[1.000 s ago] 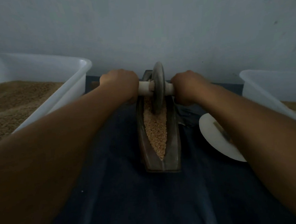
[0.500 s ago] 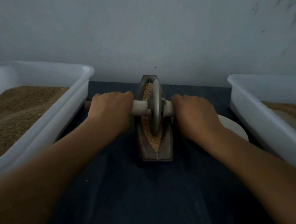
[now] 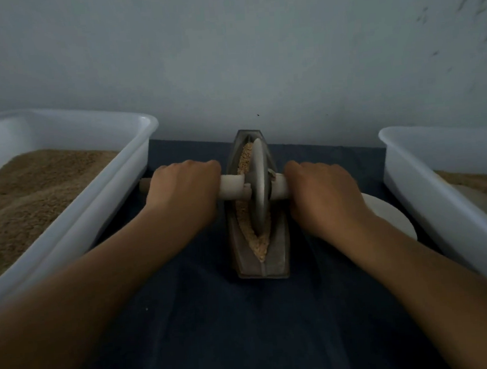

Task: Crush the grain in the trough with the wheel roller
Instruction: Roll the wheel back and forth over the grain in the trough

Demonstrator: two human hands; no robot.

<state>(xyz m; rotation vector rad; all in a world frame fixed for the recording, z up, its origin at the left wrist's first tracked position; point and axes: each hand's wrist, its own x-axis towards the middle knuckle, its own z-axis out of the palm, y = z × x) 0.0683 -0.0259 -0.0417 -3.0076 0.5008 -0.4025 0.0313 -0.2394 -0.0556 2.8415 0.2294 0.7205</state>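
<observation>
Right now the trough is the anchor: a narrow boat-shaped vessel on the dark cloth, its long axis running straight away from the person toward the wall. Grain lies along its channel, showing at both the near and far ends. The wheel roller stands on edge in the channel, around the trough's middle, its handle crossing the trough at right angles. The left hand is curled round the handle left of the trough, the right hand curled round it on the other side, both about equally near the wheel. Since the axle lies crosswise, the next stroke likely has to travel lengthwise, with even pressure from both hands, or the wheel may ride up a trough wall.
</observation>
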